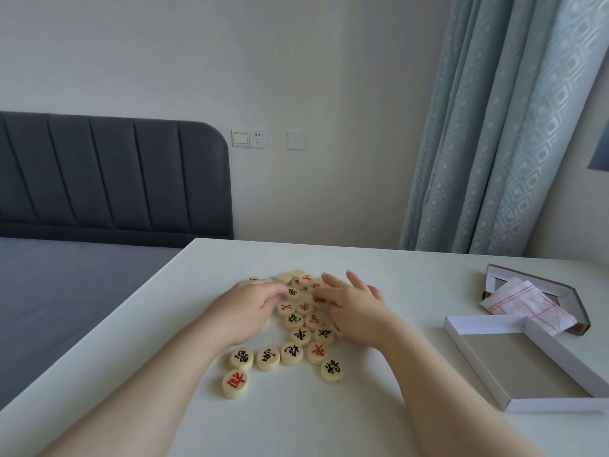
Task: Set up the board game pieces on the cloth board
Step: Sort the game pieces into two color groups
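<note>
Round wooden game pieces (298, 324) in the lower centre of the frame carry single Chinese characters, some red, some black, seen at odd angles.

Readable or nearly so:
- Lowest-left piece (235, 384): red character, looks like 帥.
- Piece (241, 358) just above it: black, possibly 將, rotated.
- Piece (333, 370) at lower right of the cluster: black, not legible.
- Piece (314, 319) mid-cluster: red, looks like 馬.
- Piece (300, 336) below it: black, looks like 車.

The rest are too small, tilted or part-covered by hands to read.

Folded cloth (527, 306) at right shows red grid lines, no legible text. No brand or numbers visible on the box tray (524, 361).
</note>
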{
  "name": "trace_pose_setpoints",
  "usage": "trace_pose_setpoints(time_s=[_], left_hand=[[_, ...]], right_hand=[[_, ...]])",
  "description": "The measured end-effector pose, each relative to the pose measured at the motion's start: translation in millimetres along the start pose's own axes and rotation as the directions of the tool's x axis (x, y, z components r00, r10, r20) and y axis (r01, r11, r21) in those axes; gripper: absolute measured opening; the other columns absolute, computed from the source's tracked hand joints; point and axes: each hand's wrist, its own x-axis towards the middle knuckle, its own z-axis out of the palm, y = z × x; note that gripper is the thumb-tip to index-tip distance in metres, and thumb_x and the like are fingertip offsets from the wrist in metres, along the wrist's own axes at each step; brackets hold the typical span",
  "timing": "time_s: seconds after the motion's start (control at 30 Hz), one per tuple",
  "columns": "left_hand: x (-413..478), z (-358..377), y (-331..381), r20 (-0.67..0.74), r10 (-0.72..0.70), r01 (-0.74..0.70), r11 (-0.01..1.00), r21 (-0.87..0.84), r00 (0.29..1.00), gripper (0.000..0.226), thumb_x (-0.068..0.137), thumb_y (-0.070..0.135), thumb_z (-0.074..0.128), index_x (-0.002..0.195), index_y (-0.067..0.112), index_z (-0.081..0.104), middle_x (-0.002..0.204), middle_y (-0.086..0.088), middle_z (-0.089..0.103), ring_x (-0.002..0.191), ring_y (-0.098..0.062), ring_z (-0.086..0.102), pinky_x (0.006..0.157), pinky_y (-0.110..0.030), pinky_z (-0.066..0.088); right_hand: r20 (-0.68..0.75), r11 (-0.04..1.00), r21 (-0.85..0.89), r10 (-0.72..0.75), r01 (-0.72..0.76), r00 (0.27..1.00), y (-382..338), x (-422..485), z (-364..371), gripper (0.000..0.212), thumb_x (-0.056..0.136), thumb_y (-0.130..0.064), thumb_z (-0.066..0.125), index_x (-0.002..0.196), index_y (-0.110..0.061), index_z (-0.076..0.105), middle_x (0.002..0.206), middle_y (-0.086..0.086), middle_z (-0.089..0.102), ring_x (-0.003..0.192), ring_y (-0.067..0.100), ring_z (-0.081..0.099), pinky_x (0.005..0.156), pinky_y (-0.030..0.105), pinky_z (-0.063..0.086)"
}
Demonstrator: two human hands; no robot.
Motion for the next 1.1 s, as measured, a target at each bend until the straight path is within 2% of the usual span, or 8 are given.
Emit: trace_pose_setpoints(time_s=[0.2,0.33,0.5,0.6,0.77,0.87,0.97,1.1], left_hand=[[10,-6,2,-0.119,-0.043,0.035,0.997,-0.064,0.992,0.037,0.098,0.015,0.034,0.130,0.026,0.049,0.138,0.013,0.045,0.116,-0.008,0.046,0.093,-0.017,0.031],[26,-2,-1,0.130,-0.091,0.063,0.976,0.208,0.987,0.045,0.100,0.028,0.024,0.145,0.030,0.020,0.155,0.015,0.013,0.144,-0.007,0.005,0.116,-0.034,0.012],[21,-5,-6,0.202,-0.130,0.073,0.961,0.268,0.971,0.044,0.101,0.033,0.020,0.145,0.035,0.017,0.154,0.019,0.009,0.144,-0.007,-0.001,0.115,-0.039,0.007],[16,-8,-13,0.178,-0.146,0.093,0.955,0.281,0.973,0.043,0.101,0.033,0.020,0.144,0.033,0.021,0.154,0.019,0.013,0.144,-0.010,0.003,0.115,-0.039,0.012],[11,-14,-14,0.082,-0.122,0.111,0.986,0.122,0.989,0.038,0.100,0.024,0.026,0.134,0.026,0.042,0.147,0.009,0.035,0.141,-0.013,0.020,0.112,-0.035,0.024],[14,-12,-15,0.007,-0.138,0.137,0.986,0.095,0.990,0.035,0.099,0.020,0.028,0.127,0.021,0.048,0.139,0.001,0.044,0.132,-0.019,0.036,0.103,-0.032,0.033],[13,-11,-17,0.025,-0.133,0.131,0.989,0.073,0.991,0.034,0.099,0.022,0.031,0.126,0.026,0.051,0.131,0.003,0.051,0.119,-0.021,0.047,0.098,-0.031,0.038],[10,-14,-18,-0.021,-0.146,0.147,0.989,0.026,0.989,0.027,0.095,0.029,0.041,0.115,0.031,0.059,0.109,0.007,0.064,0.103,-0.019,0.057,0.086,-0.029,0.045]], right_hand=[[-0.142,0.999,0.050,0.012,-0.005,0.990,-5,19,2,0.045,0.098,-0.021,0.024,0.141,-0.035,0.030,0.155,-0.013,0.015,0.145,0.019,0.002,0.114,0.038,0.005],[-0.052,0.999,-0.026,-0.042,0.041,0.998,-11,30,7,0.041,0.100,-0.030,0.021,0.139,-0.033,0.034,0.154,-0.014,0.020,0.145,0.021,0.001,0.114,0.039,0.003],[0.005,0.995,-0.032,-0.090,0.090,0.996,-13,10,3,0.039,0.100,-0.034,0.022,0.137,-0.040,0.036,0.149,-0.021,0.028,0.145,0.016,0.001,0.114,0.037,0.002],[0.038,0.995,-0.040,-0.087,0.088,0.996,-16,-2,-1,0.038,0.100,-0.034,0.025,0.135,-0.038,0.040,0.148,-0.020,0.029,0.144,0.015,0.001,0.114,0.035,0.002],[-0.143,0.999,-0.014,-0.046,0.044,0.989,-26,20,-3,0.038,0.099,-0.025,0.029,0.134,-0.028,0.044,0.143,-0.012,0.041,0.138,0.017,0.023,0.108,0.034,0.016],[-0.103,0.999,-0.042,0.020,-0.024,0.994,-33,46,5,0.039,0.096,-0.023,0.028,0.133,-0.023,0.043,0.142,-0.005,0.043,0.133,0.020,0.029,0.104,0.036,0.021],[-0.024,0.991,-0.117,0.063,-0.065,0.998,-33,62,12,0.043,0.097,-0.029,0.022,0.139,-0.033,0.033,0.145,-0.005,0.038,0.134,0.024,0.027,0.106,0.038,0.020],[-0.047,0.965,-0.263,-0.027,0.013,0.999,-33,61,14,0.038,0.096,-0.030,0.024,0.126,-0.034,0.046,0.132,-0.006,0.053,0.123,0.022,0.039,0.098,0.037,0.025]])
